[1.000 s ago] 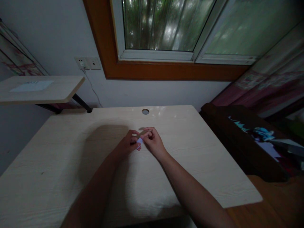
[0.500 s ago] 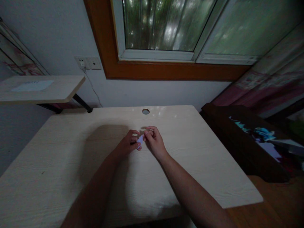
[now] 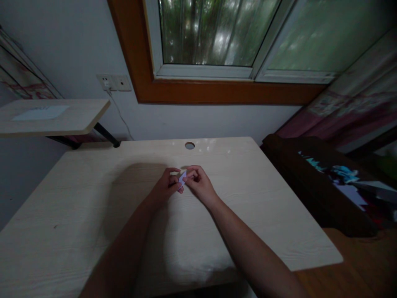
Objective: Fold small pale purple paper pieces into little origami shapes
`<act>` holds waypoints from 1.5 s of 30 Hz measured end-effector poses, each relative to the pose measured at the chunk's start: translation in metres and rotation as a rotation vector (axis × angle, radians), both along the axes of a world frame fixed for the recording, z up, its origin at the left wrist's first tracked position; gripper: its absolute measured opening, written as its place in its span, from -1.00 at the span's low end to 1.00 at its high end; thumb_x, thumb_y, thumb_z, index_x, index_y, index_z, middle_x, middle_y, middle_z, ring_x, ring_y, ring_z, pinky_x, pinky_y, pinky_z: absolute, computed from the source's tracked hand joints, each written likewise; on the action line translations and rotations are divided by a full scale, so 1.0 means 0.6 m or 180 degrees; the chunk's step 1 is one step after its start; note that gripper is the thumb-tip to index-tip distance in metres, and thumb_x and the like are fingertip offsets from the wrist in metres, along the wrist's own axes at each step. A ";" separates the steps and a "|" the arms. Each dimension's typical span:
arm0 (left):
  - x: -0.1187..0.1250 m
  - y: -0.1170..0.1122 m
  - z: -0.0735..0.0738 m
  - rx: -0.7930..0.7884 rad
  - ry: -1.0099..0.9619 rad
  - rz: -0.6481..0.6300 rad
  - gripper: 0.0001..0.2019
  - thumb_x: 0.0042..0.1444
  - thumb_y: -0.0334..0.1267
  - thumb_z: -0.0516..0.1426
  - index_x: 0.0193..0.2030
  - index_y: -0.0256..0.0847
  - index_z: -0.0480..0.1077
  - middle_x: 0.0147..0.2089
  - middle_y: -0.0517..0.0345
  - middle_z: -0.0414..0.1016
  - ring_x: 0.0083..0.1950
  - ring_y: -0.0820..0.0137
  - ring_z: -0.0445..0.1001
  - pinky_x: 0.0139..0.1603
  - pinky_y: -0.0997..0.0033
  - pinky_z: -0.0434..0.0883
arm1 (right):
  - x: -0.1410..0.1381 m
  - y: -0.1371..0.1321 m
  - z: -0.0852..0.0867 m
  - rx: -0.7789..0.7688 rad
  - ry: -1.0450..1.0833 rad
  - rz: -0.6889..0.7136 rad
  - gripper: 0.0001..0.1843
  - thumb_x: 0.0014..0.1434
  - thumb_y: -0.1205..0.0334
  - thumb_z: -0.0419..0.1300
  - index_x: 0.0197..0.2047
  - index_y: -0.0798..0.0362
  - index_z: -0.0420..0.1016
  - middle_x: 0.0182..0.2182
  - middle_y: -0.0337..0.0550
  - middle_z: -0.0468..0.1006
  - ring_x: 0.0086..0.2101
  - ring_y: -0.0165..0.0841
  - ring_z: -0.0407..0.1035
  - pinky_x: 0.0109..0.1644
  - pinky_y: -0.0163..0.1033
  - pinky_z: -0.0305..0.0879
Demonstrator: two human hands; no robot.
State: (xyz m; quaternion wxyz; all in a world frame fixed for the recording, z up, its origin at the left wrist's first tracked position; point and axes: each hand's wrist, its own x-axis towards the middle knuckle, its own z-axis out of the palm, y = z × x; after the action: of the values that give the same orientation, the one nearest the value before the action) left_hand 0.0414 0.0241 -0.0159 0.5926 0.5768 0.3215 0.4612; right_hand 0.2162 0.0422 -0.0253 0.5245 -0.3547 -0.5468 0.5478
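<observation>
Between my hands is a small piece of folded lilac paper (image 3: 182, 179), narrow and pointed at its top. My left hand (image 3: 166, 183) pinches its lower left part between thumb and fingers. From the other side, my right hand (image 3: 199, 182) has its thumb pressed on the paper's right edge, with the fingers curled behind. Both hands are held over the middle of the pale wooden table (image 3: 248, 215). The finer folds are too small to make out.
A raised shelf (image 3: 77, 111) with a paper sheet (image 3: 40, 113) stands at the left. The table has a round cable hole (image 3: 190, 145) near its back edge. To the right, a dark wooden cabinet (image 3: 294, 178) bears a crumpled blue item (image 3: 344, 174) and papers.
My right thumb has come down onto the paper, where before the right fingertips were just above it. The paper has tilted slightly and my left hand has shifted a little.
</observation>
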 end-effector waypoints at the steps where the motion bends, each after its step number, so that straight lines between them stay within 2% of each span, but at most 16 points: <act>1: 0.000 0.000 0.001 0.0003 0.0001 -0.0004 -0.61 0.18 -0.29 0.16 0.08 -0.17 0.10 -0.45 0.32 0.40 -0.39 0.42 0.52 -0.27 0.33 0.47 | 0.000 0.000 0.000 -0.0012 0.0005 0.0019 -0.58 0.06 0.16 0.36 -0.03 -0.06 0.37 -0.42 -0.29 0.49 -0.38 -0.36 0.41 -0.23 -0.23 0.33; 8: 0.000 0.000 0.001 -0.0099 0.0110 0.0099 -0.57 0.14 -0.29 0.20 0.08 -0.17 0.11 -0.48 0.35 0.40 -0.42 0.43 0.51 -0.27 0.33 0.46 | -0.002 -0.001 -0.002 -0.0049 0.0011 0.0040 -0.56 0.05 0.17 0.36 -0.02 -0.06 0.36 -0.42 -0.29 0.50 -0.40 -0.36 0.41 -0.26 -0.23 0.33; 14: 0.000 0.003 -0.005 -0.0062 0.0047 0.0056 -0.57 0.13 -0.33 0.20 0.08 -0.15 0.11 -0.46 0.38 0.35 -0.41 0.46 0.49 -0.28 0.36 0.46 | -0.007 0.000 -0.007 -0.0044 0.0109 -0.0168 -0.56 0.03 0.22 0.38 -0.05 -0.07 0.32 -0.46 -0.33 0.50 -0.43 -0.38 0.40 -0.27 -0.25 0.31; 23: -0.002 0.006 -0.014 0.0001 0.0051 0.0058 -0.51 0.09 -0.38 0.23 0.11 -0.11 0.14 -0.40 0.37 0.35 -0.37 0.49 0.50 -0.18 0.34 0.45 | -0.007 -0.002 -0.007 -0.0016 0.0156 -0.0489 -0.58 0.01 0.25 0.39 -0.12 -0.06 0.29 -0.46 -0.36 0.51 -0.45 -0.41 0.38 -0.28 -0.27 0.26; 28: 0.000 0.005 -0.010 -0.0115 0.0078 0.0122 -0.46 0.07 -0.39 0.24 0.15 -0.10 0.12 -0.39 0.38 0.35 -0.37 0.47 0.53 -0.17 0.31 0.46 | -0.007 -0.004 -0.003 0.0015 0.0074 -0.0590 -0.58 0.01 0.24 0.39 -0.12 -0.05 0.28 -0.46 -0.36 0.51 -0.44 -0.41 0.37 -0.27 -0.26 0.27; 35: -0.001 0.003 -0.001 -0.0020 0.0155 0.0154 -0.39 0.06 -0.40 0.24 0.21 -0.11 0.08 -0.39 0.35 0.39 -0.33 0.46 0.54 -0.10 0.27 0.46 | -0.007 -0.002 -0.007 -0.0002 0.0065 -0.0612 -0.58 0.01 0.22 0.39 -0.13 -0.06 0.27 -0.46 -0.36 0.51 -0.44 -0.41 0.38 -0.27 -0.26 0.28; 41: 0.002 0.001 0.000 -0.0139 0.0250 0.0295 -0.32 -0.03 -0.42 0.29 0.21 -0.10 0.12 -0.38 0.34 0.42 -0.30 0.45 0.55 -0.08 0.30 0.45 | -0.004 0.003 -0.005 -0.0049 0.0148 -0.0671 -0.60 0.02 0.23 0.38 -0.15 -0.05 0.28 -0.45 -0.36 0.51 -0.43 -0.41 0.38 -0.25 -0.27 0.28; 45: 0.002 0.000 0.000 -0.0061 0.0384 0.0299 -0.33 -0.02 -0.40 0.29 0.20 -0.12 0.12 -0.36 0.30 0.44 -0.27 0.43 0.54 -0.09 0.33 0.43 | -0.003 0.004 -0.005 -0.0047 0.0175 -0.0654 -0.61 0.02 0.25 0.38 -0.15 -0.05 0.28 -0.46 -0.37 0.50 -0.43 -0.43 0.38 -0.25 -0.29 0.26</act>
State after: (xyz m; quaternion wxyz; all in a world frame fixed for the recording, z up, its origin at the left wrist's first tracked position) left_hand 0.0427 0.0243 -0.0159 0.5553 0.5821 0.3877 0.4499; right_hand 0.2145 0.0448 -0.0283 0.5900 -0.3977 -0.4889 0.5047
